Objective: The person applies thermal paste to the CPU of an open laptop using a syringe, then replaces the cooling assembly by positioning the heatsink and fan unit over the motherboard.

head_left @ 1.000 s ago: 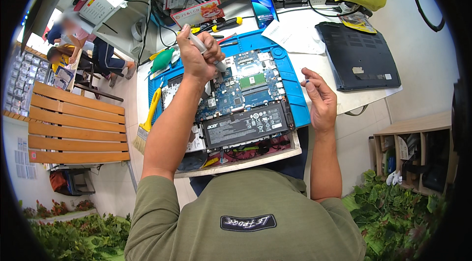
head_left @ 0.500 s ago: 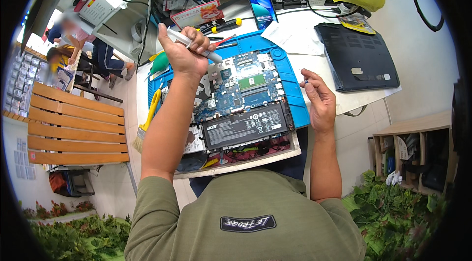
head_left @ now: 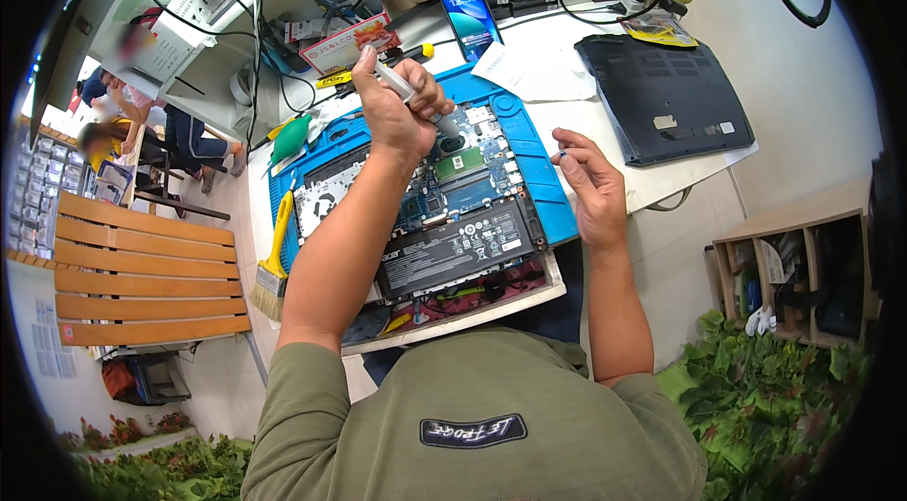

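My left hand is closed around a syringe of grey paste, thumb at the plunger end. The syringe's lower end points down over the upper part of an opened laptop's blue circuit board; whether the tip touches cannot be made out. A green memory module and a black battery show on the laptop, which lies on a blue work mat. Right of the mat, my right hand is raised, pinching a tiny dark-blue piece, perhaps a cap, between its fingertips.
A phone, white paper and a black laptop bottom cover lie behind and to the right. On the left are a green air blower and a yellow-handled brush. An open drawer sits below. Other people are far left.
My left hand has moved rightward and down with the syringe, over another part of the board. The whole view has shifted a little. My right hand keeps its pinch.
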### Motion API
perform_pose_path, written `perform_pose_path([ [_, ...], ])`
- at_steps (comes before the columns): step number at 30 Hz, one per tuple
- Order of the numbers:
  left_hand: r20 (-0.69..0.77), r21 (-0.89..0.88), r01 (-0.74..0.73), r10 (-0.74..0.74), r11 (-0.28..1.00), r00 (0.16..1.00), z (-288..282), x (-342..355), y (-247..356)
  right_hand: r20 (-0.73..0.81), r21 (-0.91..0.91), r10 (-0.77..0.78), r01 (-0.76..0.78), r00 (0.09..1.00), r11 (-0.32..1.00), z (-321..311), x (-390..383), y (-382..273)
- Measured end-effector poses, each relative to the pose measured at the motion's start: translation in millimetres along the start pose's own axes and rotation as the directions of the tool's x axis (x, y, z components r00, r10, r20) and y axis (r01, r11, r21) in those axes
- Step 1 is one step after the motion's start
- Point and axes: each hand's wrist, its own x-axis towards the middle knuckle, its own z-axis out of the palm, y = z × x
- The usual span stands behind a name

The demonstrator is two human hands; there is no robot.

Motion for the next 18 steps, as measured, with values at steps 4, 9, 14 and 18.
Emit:
perform_pose_path([
  [4, -0.019, 0.034, 0.024, -0.024, 0.999, 1.0, 0.4, 0.8, -4.5, 0.001, -0.014, -0.024, 0.024, 1.0, 1.0, -1.2, 0.8, 0.5],
  [9, -0.027, 0.05, 0.029, -0.028, 0.998, 0.999, -2.7, 1.1, -7.7, 0.0, -0.018, -0.029, 0.029, 1.0, 0.999, -0.5, 0.2, 0.7],
  [14, -0.023, 0.058, 0.032, -0.031, 0.998, 0.999, -2.7, 1.7, -8.3, -0.001, -0.016, -0.016, 0.016, 1.0, 1.0, -1.2, 0.1, 0.7],
  [18, -0.02, 0.056, 0.039, -0.038, 0.998, 0.999, -3.1, 2.2, -7.4, -0.01, -0.006, -0.015, 0.014, 1.0, 1.0, -0.8, 0.4, 1.3],
])
